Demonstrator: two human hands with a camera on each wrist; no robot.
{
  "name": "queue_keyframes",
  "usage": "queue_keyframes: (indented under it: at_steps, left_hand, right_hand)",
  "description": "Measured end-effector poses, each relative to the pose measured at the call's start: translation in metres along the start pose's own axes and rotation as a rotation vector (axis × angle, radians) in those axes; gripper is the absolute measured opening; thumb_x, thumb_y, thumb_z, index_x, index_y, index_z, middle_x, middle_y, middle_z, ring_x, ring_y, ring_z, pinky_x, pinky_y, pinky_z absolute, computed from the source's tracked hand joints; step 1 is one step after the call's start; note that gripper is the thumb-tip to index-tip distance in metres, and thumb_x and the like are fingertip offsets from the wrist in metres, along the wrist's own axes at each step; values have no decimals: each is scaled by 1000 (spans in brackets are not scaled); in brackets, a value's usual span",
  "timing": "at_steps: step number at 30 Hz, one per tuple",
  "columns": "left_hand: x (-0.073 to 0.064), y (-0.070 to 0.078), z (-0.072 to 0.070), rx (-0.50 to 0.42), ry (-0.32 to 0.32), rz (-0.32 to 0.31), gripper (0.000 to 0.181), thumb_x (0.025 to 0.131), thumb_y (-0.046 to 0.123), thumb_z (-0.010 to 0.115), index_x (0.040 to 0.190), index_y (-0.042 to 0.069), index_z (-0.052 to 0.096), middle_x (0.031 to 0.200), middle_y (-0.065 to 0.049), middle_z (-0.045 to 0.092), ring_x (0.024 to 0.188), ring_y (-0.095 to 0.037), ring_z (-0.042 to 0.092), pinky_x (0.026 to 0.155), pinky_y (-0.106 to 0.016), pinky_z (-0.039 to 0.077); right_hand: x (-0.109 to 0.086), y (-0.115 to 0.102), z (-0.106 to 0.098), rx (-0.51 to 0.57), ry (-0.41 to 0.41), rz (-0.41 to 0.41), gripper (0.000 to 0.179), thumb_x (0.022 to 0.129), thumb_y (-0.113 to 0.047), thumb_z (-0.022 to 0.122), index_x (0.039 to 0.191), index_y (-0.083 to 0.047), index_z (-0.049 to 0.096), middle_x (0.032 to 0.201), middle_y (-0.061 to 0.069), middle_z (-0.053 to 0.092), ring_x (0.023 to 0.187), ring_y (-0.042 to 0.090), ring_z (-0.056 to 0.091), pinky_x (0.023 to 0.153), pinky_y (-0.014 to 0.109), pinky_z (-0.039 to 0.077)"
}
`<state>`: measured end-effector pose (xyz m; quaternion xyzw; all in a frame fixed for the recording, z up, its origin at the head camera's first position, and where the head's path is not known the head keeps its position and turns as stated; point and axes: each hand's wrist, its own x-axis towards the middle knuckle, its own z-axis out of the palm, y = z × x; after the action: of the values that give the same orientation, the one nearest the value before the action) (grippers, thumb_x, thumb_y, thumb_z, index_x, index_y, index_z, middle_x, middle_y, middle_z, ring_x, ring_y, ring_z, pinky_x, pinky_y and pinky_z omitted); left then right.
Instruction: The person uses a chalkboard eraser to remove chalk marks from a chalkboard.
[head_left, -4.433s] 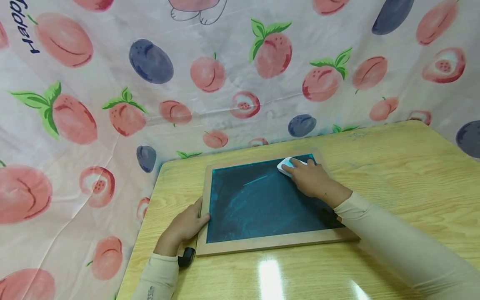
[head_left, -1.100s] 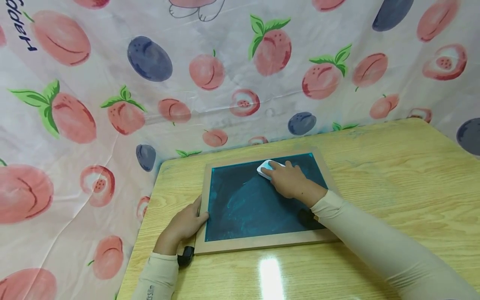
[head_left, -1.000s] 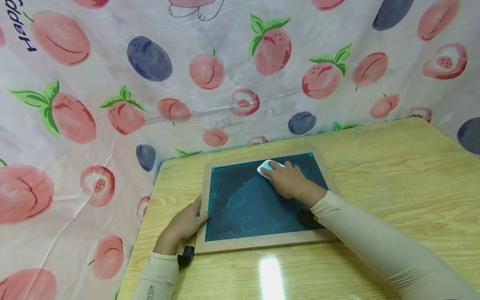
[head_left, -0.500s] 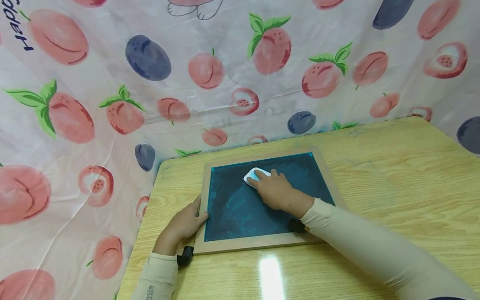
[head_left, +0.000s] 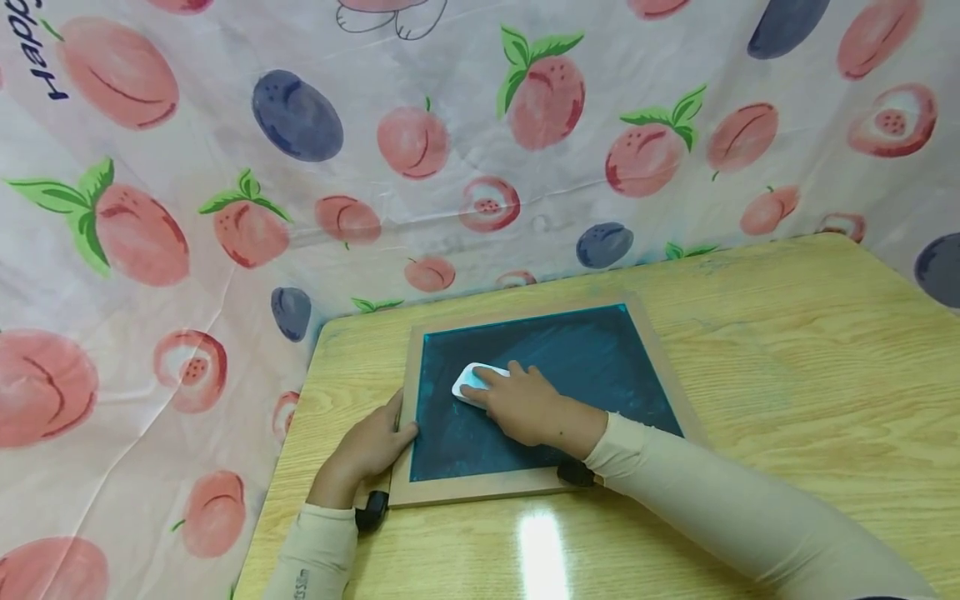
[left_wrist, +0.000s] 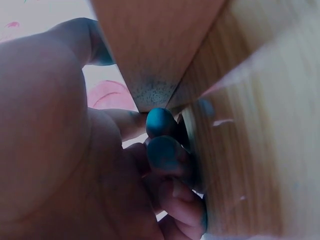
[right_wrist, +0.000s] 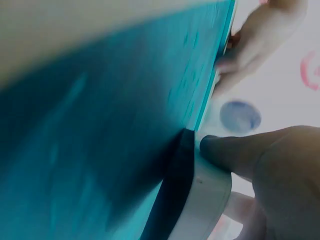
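Note:
A chalkboard (head_left: pixel 607 358) with a pale wooden frame lies flat on the table. My right hand (head_left: pixel 525 407) holds a white chalk eraser (head_left: pixel 463 380) against the left half of the dark surface, fingers spread over its pale blue top. In the right wrist view, the thumb presses the side of the eraser (right_wrist: pixel 207 197), whose dark underside faces the board. My left hand (head_left: pixel 369 446) grips the frame's left edge, thumb on top. The left wrist view shows its other fingers, tipped with blue-green dust, curled beside the wooden frame (left_wrist: pixel 155 50).
The wood-grain table (head_left: pixel 787 350) extends to the right of the board. Behind and left of it hangs a peach-print cloth (head_left: pixel 450 75). Faint chalk smears (head_left: pixel 465 442) show at the board's lower left. Each wrist carries a black camera (head_left: pixel 371 511).
My right hand has slid the eraser from the board's upper right, leftward and nearer to me. The blue chalk line near the top is gone, and smears have faded. My left hand stays put.

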<state>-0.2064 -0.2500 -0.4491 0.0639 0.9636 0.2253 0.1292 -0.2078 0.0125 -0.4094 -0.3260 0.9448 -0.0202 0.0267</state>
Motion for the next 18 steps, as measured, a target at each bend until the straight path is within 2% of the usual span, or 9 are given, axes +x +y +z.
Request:
queue_keyframes:
  at_steps: [3, 8, 10, 14, 18]
  left_hand:
    - [0, 0, 0, 2, -5, -1, 72, 100, 32, 51, 162, 15, 20, 133, -17, 62, 86, -20, 62, 83, -44, 50]
    - [1, -2, 1, -7, -12, -3, 72, 100, 34, 50, 162, 15, 19, 132, -17, 62, 80, -18, 61, 79, -41, 50]
    - [1, -2, 1, -10, -12, -3, 72, 100, 34, 50, 162, 16, 18, 132, -17, 62, 78, -17, 61, 78, -40, 50]
    - [1, -3, 1, -10, -16, -7, 72, 100, 33, 49, 162, 17, 17, 133, -16, 62, 77, -17, 60, 78, -40, 50]
    - [0, -1, 1, -8, -16, -6, 72, 100, 32, 49, 162, 16, 17, 133, -16, 62, 77, -17, 60, 80, -41, 50]
  right_hand:
    - [-1, 17, -5, 22, -13, 68, 47, 103, -25, 55, 150, -26, 49, 155, 12, 44, 116, 47, 57, 82, 59, 53]
    - [-8, 54, -9, 45, -50, 239, 49, 105, -24, 52, 153, -25, 44, 159, 15, 38, 124, 51, 51, 91, 64, 49]
    - [-11, 67, -9, 46, -50, 281, 50, 104, -24, 53, 154, -25, 43, 159, 15, 37, 125, 52, 49, 92, 65, 48]
    - [-18, 82, -7, 67, -44, 299, 51, 104, -22, 53, 154, -23, 42, 160, 17, 36, 126, 54, 48, 92, 66, 47]
    - [-22, 83, -7, 79, -30, 294, 51, 104, -21, 54, 154, -22, 43, 159, 18, 36, 124, 55, 48, 89, 66, 48]
